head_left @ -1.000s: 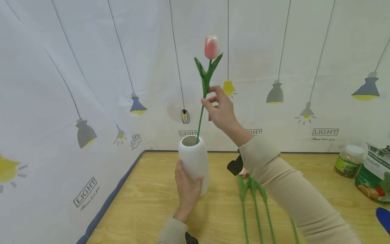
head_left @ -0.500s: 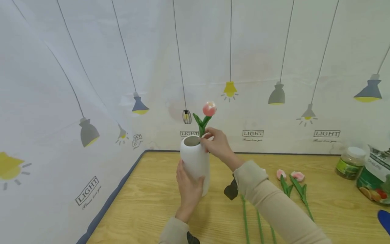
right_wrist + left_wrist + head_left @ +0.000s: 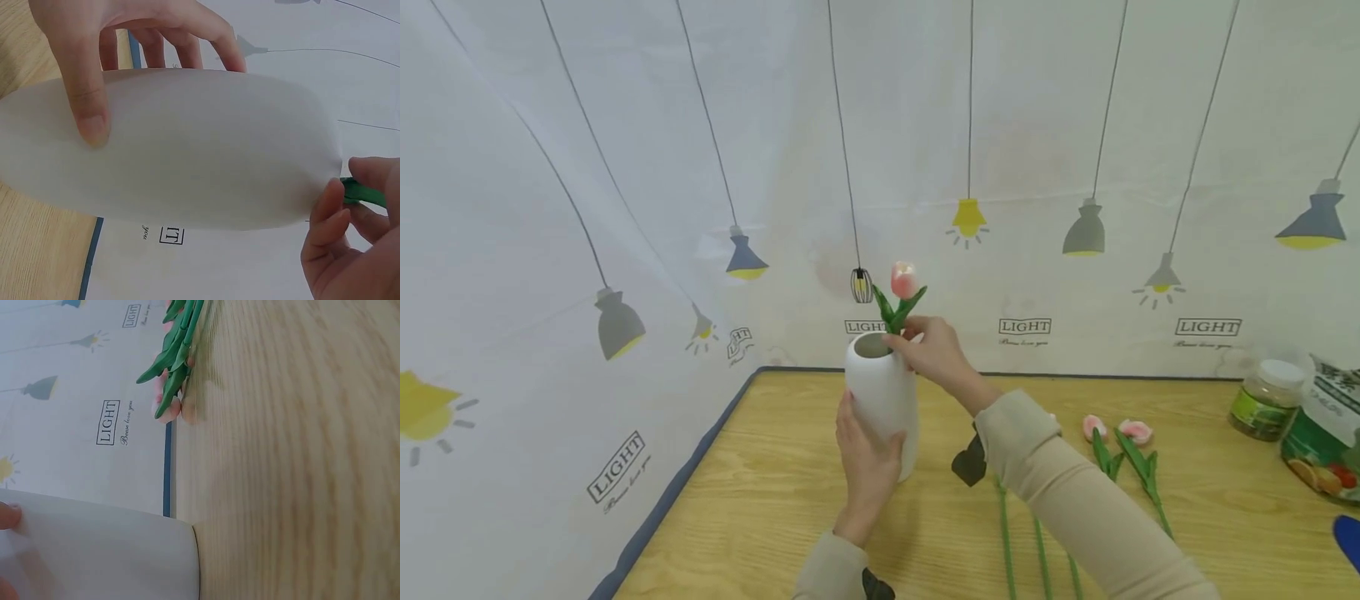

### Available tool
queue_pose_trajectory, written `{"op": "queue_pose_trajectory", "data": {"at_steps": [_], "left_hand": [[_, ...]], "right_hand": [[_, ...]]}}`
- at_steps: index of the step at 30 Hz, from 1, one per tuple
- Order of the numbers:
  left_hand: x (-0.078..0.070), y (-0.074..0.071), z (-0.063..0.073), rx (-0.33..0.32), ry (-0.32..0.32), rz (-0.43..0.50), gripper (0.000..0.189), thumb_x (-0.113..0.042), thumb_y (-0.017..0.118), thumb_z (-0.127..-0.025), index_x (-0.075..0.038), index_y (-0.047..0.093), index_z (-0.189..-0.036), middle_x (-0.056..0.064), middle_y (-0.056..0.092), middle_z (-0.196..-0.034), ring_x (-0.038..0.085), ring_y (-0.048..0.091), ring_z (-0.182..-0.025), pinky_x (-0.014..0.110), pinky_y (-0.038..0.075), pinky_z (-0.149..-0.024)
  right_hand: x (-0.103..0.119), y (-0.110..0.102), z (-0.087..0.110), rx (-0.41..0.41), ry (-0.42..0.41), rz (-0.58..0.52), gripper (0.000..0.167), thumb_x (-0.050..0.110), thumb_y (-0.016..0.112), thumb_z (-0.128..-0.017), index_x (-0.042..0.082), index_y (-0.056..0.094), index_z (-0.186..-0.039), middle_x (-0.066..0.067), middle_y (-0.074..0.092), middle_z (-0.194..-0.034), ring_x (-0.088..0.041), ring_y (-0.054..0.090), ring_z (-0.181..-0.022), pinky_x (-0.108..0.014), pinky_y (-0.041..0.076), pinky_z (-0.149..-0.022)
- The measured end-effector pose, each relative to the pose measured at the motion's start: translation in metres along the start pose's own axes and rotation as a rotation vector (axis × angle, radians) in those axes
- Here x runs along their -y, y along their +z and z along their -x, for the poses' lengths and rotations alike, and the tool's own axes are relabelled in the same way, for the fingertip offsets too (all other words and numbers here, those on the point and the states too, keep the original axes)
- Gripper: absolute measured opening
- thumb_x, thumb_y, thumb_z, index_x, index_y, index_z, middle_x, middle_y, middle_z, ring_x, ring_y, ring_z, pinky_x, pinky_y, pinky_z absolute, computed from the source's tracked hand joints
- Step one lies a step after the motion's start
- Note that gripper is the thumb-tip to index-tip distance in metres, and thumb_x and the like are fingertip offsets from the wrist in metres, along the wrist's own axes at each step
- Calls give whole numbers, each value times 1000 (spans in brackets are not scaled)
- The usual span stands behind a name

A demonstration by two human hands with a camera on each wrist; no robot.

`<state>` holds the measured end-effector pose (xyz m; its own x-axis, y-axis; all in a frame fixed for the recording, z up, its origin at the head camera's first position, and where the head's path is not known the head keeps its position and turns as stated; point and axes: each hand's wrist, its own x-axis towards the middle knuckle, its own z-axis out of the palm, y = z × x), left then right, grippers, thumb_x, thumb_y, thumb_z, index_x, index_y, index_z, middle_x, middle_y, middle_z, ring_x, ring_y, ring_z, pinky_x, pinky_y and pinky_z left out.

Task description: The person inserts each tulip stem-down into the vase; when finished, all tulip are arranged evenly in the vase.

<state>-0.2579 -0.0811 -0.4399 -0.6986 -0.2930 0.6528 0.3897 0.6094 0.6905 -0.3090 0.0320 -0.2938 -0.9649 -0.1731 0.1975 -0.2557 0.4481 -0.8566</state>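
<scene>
A white vase [image 3: 882,392] stands upright on the wooden table. My left hand [image 3: 867,471] grips its lower body, thumb on one side and fingers on the other; the right wrist view shows this left hand [image 3: 140,37] wrapped over the vase [image 3: 187,150]. At the rim, my right hand [image 3: 936,354] pinches the green stem of a pink tulip [image 3: 903,281] just below its leaves. The stem's lower part is inside the vase, out of sight. In the right wrist view my right hand [image 3: 356,244] touches the vase's mouth.
Several more pink tulips [image 3: 1138,433] lie on the table [image 3: 760,483] to the right, partly behind my right sleeve [image 3: 1067,492]. Farther right stand a jar with a white lid [image 3: 1266,400] and a green-and-white bag [image 3: 1326,433]. A blue object [image 3: 1347,537] shows at the right edge.
My right hand has come down to the vase's rim, lowering the tulip's stem into it. In the last half second the bloom has shifted slightly left. My left hand keeps its grip.
</scene>
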Motion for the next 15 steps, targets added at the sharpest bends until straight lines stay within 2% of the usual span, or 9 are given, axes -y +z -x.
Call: {"op": "queue_pose_trajectory", "data": {"at_steps": [3,10,15], "left_hand": [[1,1,0,-2,-3,-8,98,-5,77,-62,-12,17,-140,13,32,-136,36,36,-120,55,37,-93],[4,3,0,-19,22,-11,99,-5,78,-61,-11,18,-140,14,33,-136,36,37,-119,55,38,-92],[5,3,0,-31,34,-22,100,-6,78,-60,-11,18,-140,15,33,-136,36,37,-119,55,38,-92]], "right_hand": [[0,2,-2,-7,-1,-3,40,34,60,-82,7,57,-110,-10,58,-98,-16,57,-64,-22,49,-52],[-2,3,-2,-59,-51,-66,38,20,63,-80,9,54,-115,-12,62,-101,-13,56,-55,-21,49,-49],[-8,4,-2,-77,-62,-85,34,18,62,-81,15,58,-114,-9,63,-108,-13,57,-52,-28,52,-51]]}}
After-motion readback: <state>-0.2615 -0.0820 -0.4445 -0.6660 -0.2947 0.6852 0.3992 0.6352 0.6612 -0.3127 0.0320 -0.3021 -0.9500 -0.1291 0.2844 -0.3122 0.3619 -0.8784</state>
